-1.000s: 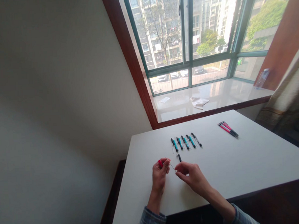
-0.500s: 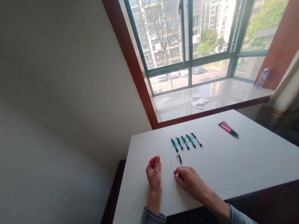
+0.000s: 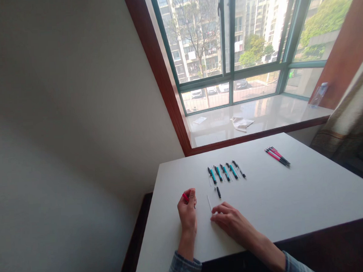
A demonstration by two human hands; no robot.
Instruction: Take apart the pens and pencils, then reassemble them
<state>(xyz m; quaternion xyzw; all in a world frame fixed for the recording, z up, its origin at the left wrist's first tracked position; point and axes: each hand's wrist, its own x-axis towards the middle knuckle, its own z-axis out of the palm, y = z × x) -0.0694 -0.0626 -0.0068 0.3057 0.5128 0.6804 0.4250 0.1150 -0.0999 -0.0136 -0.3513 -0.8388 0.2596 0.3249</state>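
On the left of the white table (image 3: 314,193), my left hand (image 3: 187,211) is closed around a red pen barrel (image 3: 185,197); part of it is hidden by the fingers. My right hand (image 3: 231,219) rests on the tabletop with thumb and index finger apart, at the near end of a thin white rod like a pen refill (image 3: 209,202). Just beyond that hand lie a black pen grip (image 3: 218,192) and a tiny dark piece (image 3: 215,189).
Farther back is a row of turquoise-and-black pen parts (image 3: 226,172) with thin rods between them. Several pink-and-black pens (image 3: 276,157) lie together at the back right. A cloth (image 3: 242,124) and a clear bottle (image 3: 319,94) are on the windowsill.
The thumb and index finger of my right hand have spread a little at the white rod. My left hand has hardly moved and keeps the red barrel.
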